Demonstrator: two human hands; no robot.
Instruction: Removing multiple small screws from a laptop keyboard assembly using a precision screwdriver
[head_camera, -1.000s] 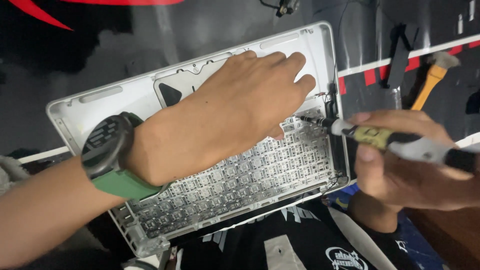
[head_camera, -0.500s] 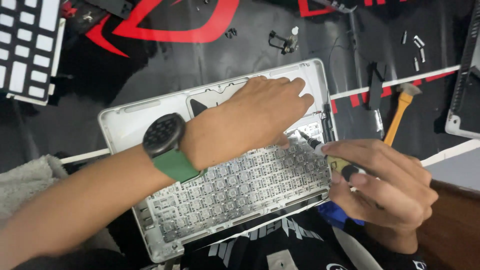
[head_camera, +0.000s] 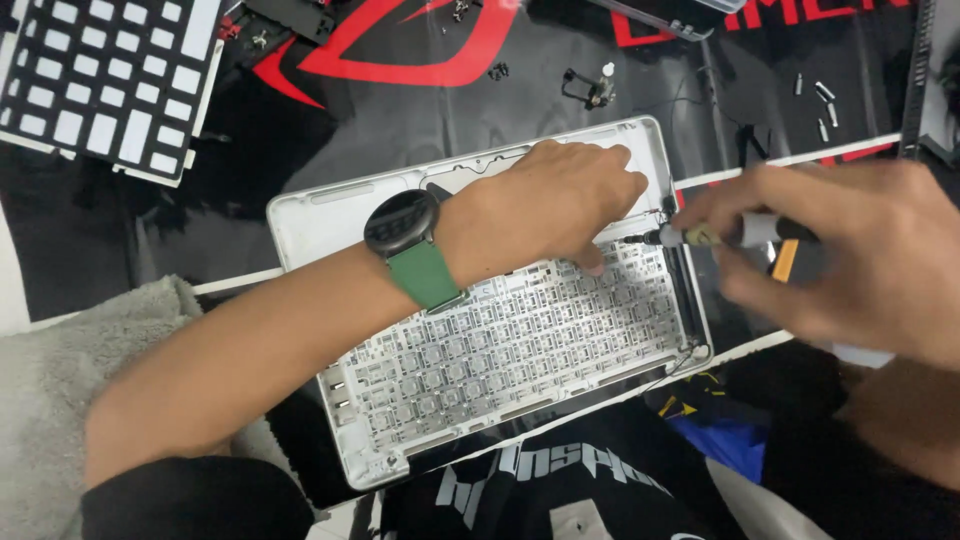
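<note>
Since half a second ago the right hand has risen from below the case's right edge and now comes in from the side, level with the upper corner of the key grid. It is clenched round a screwdriver, whose tip now sits at the right rim of the case, by the hinge end; earlier the tip pointed into the grid lower down. The view has also pulled back a little, so more of the desk shows.

The left hand has barely shifted. It lies flat, palm down, on the upper right part of the case, fingers spread and pressing, grasping nothing. A watch with a green strap is on that wrist.

The case lies upside down in the middle of the desk, its metal key grid facing up. The driver's new place suggests, in my judgement, that work has moved to a fastener at the right edge, though the fastener itself is too small to make out.

A black keyboard frame lies at the upper left, well apart. Loose screws lie at the upper right, a grey cloth at the lower left.
</note>
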